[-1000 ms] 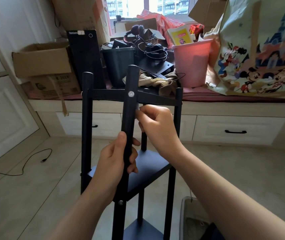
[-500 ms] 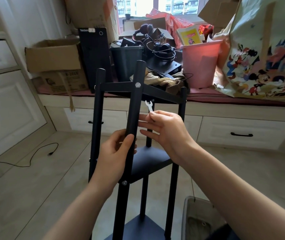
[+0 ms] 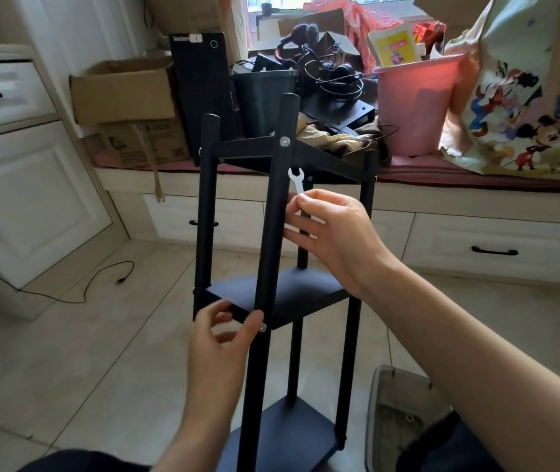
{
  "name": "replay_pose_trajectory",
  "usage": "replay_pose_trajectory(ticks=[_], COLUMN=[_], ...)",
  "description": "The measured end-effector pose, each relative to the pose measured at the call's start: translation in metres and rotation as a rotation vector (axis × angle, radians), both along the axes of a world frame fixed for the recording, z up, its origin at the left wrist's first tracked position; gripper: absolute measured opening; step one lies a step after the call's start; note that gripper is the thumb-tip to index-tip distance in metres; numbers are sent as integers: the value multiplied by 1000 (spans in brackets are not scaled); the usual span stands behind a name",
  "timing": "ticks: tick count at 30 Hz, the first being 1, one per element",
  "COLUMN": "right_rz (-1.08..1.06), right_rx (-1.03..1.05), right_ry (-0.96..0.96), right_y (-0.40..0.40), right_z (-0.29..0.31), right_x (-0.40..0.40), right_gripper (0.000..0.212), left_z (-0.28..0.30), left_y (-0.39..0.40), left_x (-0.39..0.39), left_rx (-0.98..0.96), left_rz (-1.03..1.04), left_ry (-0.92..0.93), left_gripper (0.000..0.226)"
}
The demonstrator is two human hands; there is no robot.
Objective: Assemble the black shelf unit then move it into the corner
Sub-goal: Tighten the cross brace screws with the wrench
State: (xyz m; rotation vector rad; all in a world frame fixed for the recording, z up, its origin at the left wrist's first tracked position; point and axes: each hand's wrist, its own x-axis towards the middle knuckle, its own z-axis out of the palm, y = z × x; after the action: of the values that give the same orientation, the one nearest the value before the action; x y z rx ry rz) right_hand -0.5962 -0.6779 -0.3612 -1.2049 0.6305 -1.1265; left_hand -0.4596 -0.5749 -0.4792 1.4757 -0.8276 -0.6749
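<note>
The black shelf unit (image 3: 273, 233) stands upright on the tiled floor in front of me, with round posts and three dark shelf boards. My right hand (image 3: 331, 233) pinches a small white flat wrench (image 3: 297, 180) beside the near post, just under the top shelf. My left hand (image 3: 219, 338) is lower, at the front edge of the middle shelf (image 3: 292, 294); thumb and fingers curl around that edge next to a silver bolt (image 3: 263, 328) in the near post. Another silver bolt (image 3: 284, 141) shows at the top joint.
A window bench (image 3: 476, 185) with drawers runs behind the shelf, piled with cardboard boxes (image 3: 125, 90), a black tower (image 3: 203, 90), a pink bin (image 3: 414, 103) and a cartoon bag (image 3: 527, 107). White cabinets (image 3: 16, 165) stand left, a cable (image 3: 77, 291) lies on the floor, a grey tray (image 3: 394, 413) sits lower right.
My left hand slid down the near post from above the middle shelf to the shelf's front edge. My right hand drew the white wrench out from behind the post.
</note>
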Motion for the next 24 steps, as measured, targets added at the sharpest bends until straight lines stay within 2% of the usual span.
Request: replay_pose_trajectory(ticks=[4,8,10,12,16,20,24], right_rz=[-24,-37,-47,-113,-280,-338,-285], right_rx=[2,12,-12,-78,-198,-118,18], right_ry=[-2,-34,-31,59,377,449,492], right_y=[-1,0,-1,0,16,40,67], right_z=[0,-2,-4,-12,-50,-91,-131], right_x=[2,3,3,-1,-15,-25,-29], right_gripper=[26,26,26,26,21,21,22], left_z=[-35,-42,-44,-47,-49,-48,-43], left_y=[8,3,2,1,0,1,3], left_x=[-20,-29,-30,-30,-30,-25,-26], left_rx=[56,25,6,1,-4,-8,-36], left_rz=[-67,-152,-163,-161,-166,-144,-102], left_ry=[64,45,44,30,7,-34,-48], left_gripper=[19,40,41,37,36,34,34])
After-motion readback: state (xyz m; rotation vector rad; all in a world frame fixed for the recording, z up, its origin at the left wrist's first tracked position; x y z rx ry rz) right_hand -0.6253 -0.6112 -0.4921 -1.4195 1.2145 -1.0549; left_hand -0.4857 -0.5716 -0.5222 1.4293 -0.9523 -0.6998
